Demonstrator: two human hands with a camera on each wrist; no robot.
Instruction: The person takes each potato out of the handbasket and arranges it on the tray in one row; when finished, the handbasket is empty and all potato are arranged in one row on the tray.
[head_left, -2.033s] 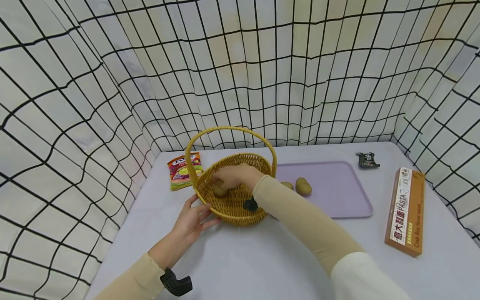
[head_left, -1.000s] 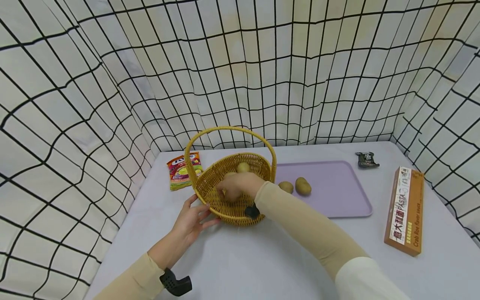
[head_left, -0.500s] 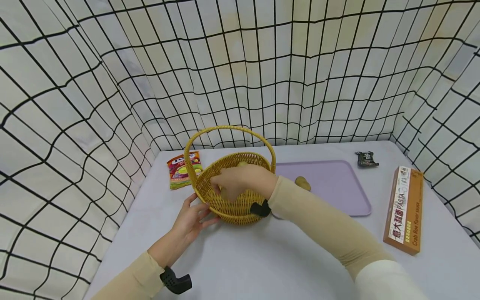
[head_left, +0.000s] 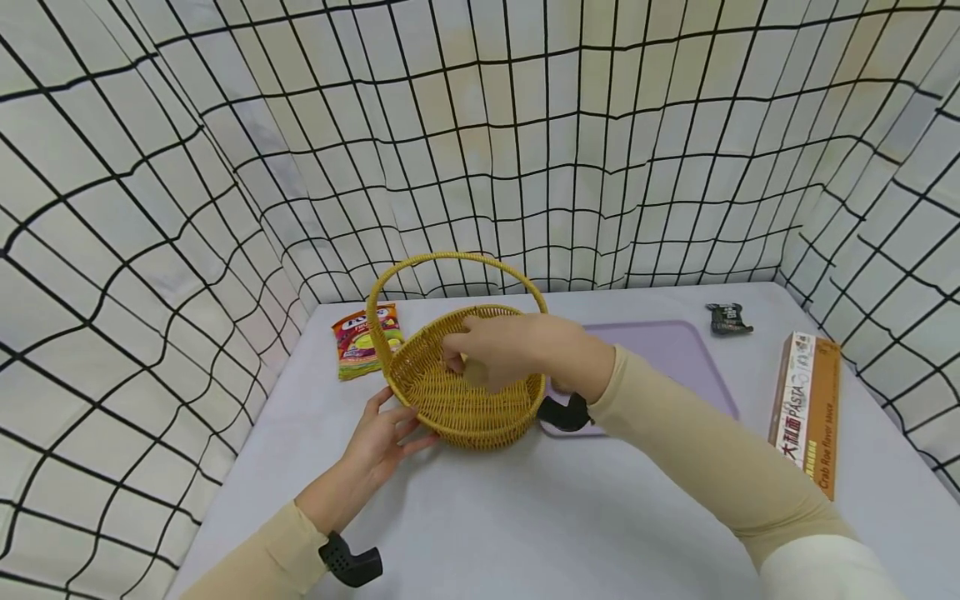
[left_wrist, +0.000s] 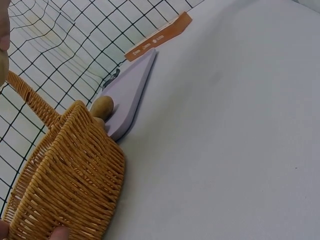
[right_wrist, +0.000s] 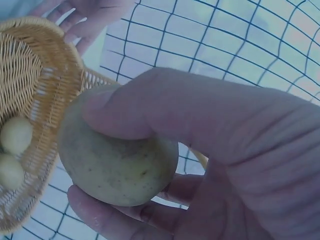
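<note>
My right hand (head_left: 504, 346) grips a potato (right_wrist: 120, 155) over the right part of a wicker basket (head_left: 480, 433). In the right wrist view, the thumb lies across the potato's top and the fingers curl beneath it. Two pale potatoes, a farther potato (right_wrist: 16, 135) and a nearer potato (right_wrist: 10, 171), lie inside the basket. My left hand (head_left: 378, 442) rests against the basket's left front side with spread fingers; in the left wrist view a fingertip (left_wrist: 60, 233) touches its outer wall. Behind the basket, a brown potato (left_wrist: 102, 107) sits on the tray, with part of another beside it.
The lilac tray (head_left: 667, 337) stands right of the basket, partly hidden by my right arm. A colourful snack bag (head_left: 363, 343) lies at back left. A small black packet (head_left: 727, 318) and a pasta box (head_left: 817, 417) lie at right. Black netting (head_left: 517, 167) surrounds the table.
My right hand has shifted among the potatoes inside the basket, then risen rightward with one potato in its grip. The left hand has stayed at the basket's side.
</note>
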